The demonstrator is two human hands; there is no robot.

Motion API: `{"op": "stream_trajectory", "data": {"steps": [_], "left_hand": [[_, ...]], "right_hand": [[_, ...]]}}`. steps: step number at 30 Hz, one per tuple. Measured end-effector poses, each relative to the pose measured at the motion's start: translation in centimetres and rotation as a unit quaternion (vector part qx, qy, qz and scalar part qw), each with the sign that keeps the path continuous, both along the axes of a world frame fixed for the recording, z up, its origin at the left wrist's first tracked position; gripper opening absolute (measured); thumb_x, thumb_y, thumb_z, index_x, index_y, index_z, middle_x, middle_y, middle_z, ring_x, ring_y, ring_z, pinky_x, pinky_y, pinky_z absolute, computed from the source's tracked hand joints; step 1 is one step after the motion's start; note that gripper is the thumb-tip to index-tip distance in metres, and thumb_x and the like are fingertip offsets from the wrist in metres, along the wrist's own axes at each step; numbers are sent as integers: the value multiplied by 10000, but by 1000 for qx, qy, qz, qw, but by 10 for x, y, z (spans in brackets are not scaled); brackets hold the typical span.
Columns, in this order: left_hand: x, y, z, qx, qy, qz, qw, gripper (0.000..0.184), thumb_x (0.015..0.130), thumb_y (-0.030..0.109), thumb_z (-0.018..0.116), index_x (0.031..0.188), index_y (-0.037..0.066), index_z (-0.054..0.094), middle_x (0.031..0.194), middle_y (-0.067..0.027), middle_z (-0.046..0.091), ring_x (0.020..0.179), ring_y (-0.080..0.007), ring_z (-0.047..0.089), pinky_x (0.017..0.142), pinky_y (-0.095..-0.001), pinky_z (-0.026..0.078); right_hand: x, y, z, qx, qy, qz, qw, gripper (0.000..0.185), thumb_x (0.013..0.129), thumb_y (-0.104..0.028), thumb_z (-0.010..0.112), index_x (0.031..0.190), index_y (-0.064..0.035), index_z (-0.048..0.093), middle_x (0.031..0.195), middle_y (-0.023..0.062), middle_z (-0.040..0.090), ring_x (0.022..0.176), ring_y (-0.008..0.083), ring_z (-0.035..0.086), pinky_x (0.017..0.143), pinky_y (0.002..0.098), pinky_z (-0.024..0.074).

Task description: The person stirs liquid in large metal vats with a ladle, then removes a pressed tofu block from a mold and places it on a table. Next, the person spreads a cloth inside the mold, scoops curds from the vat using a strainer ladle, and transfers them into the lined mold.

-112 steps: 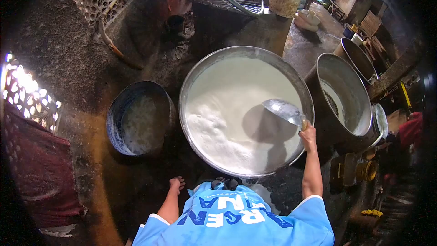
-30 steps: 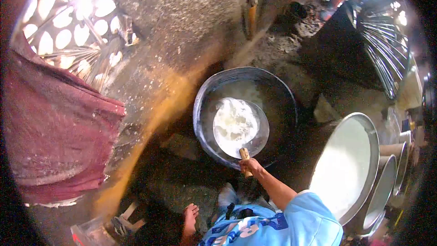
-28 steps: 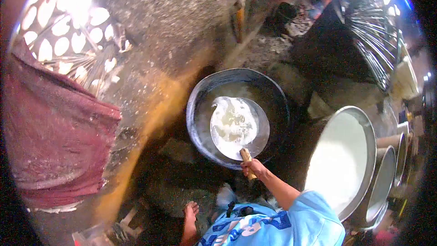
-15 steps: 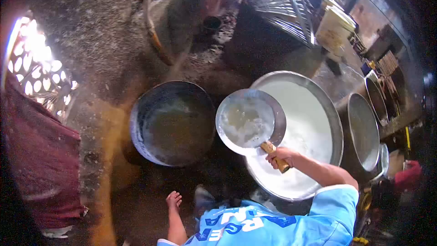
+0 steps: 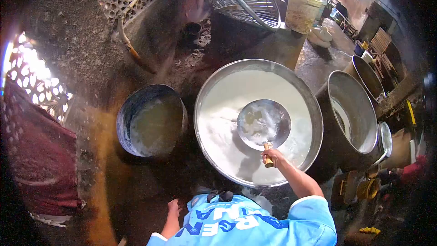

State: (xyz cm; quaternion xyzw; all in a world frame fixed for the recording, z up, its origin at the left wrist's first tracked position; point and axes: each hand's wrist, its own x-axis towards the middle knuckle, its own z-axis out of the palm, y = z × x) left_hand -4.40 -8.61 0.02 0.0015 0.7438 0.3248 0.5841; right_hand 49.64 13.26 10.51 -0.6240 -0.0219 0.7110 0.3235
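Observation:
My right hand (image 5: 271,157) is wrapped round the short wooden handle of a wide, round metal scoop (image 5: 260,120). The scoop is over a large metal basin (image 5: 200,143) of milky white liquid, and some cloudy liquid with foam shows in its bowl. Whether its underside touches the surface below, I cannot tell. Near my body at the lower left, my left hand (image 5: 173,207) hangs with loosely bent fingers and nothing visible in it. Left of the basin stands a dark, deep pot (image 5: 125,127) with cloudy, yellowish liquid inside.
To the right stands another deep metal vat (image 5: 327,109), with a further vat (image 5: 350,70) behind it. White buckets (image 5: 300,11) and a metal-ribbed frame (image 5: 246,0) are at the back. A person's red sleeve (image 5: 412,171) shows at the right edge. A maroon cloth (image 5: 41,155) hangs left.
My right hand has carried the scoop from between the dark pot and the basin to over the white liquid. My view has shifted right. My left hand stays low beside my body.

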Motion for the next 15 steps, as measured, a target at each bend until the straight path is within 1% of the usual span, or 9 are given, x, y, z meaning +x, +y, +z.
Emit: {"op": "stream_trajectory", "data": {"steps": [1,3,4,6,8,10,12,14,15], "left_hand": [[2,9,3,-25,54,-13,998,210,793,198,497,962,111,586,822,-53,604,726,-195,580,642,-405,436],[-1,18,2,58,111,-166,978,192,794,234,523,928,113,588,831,-67,613,737,-188,585,635,-379,440],[2,32,1,31,63,-72,995,203,795,247,529,939,117,587,837,-73,617,740,-186,587,633,-370,442],[21,54,29,47,64,-48,996,243,798,260,525,976,105,580,872,-82,619,748,-189,587,649,-364,451],[19,66,14,70,49,-85,993,286,808,264,507,1028,94,571,912,-84,617,761,-197,589,675,-379,457],[45,76,52,73,74,-88,991,307,811,256,497,1058,86,564,939,-85,611,777,-205,588,699,-388,458],[48,74,45,81,71,-95,990,296,809,245,498,1051,93,574,883,-63,620,723,-179,589,639,-350,455],[48,71,42,74,63,-97,991,285,806,238,503,1041,94,580,852,-48,624,689,-164,588,603,-328,450],[49,70,43,69,69,-93,991,272,808,232,505,1028,94,586,814,-30,624,652,-149,584,564,-308,438]], "right_hand": [[5,-6,-7,24,-25,-10,999,133,790,-4,524,763,-40,399,561,25,428,441,127,452,397,261,429],[21,-10,-15,25,-30,-35,999,124,780,-1,530,778,-32,410,563,29,431,437,139,455,397,278,437],[28,-16,-21,23,-32,-44,998,121,775,0,533,786,-28,415,564,31,432,436,145,457,397,287,440],[47,-18,-23,41,-74,-46,995,95,762,7,535,778,-9,443,571,46,451,436,164,466,396,316,448],[69,-27,-27,39,-113,-37,992,81,762,7,534,755,-5,454,572,54,463,442,171,479,398,322,451],[93,-38,-26,101,-180,-33,978,85,745,-14,553,693,9,489,558,83,496,430,198,502,387,331,442],[125,-46,-35,155,-230,-26,960,98,726,-25,570,674,27,505,552,97,510,421,211,509,380,344,431],[143,-58,4,181,-282,16,942,117,691,-34,590,663,53,518,540,104,517,415,227,513,373,357,413],[144,-57,24,135,-360,13,923,86,680,-19,580,677,44,520,530,98,512,413,226,511,360,354,390]]}}
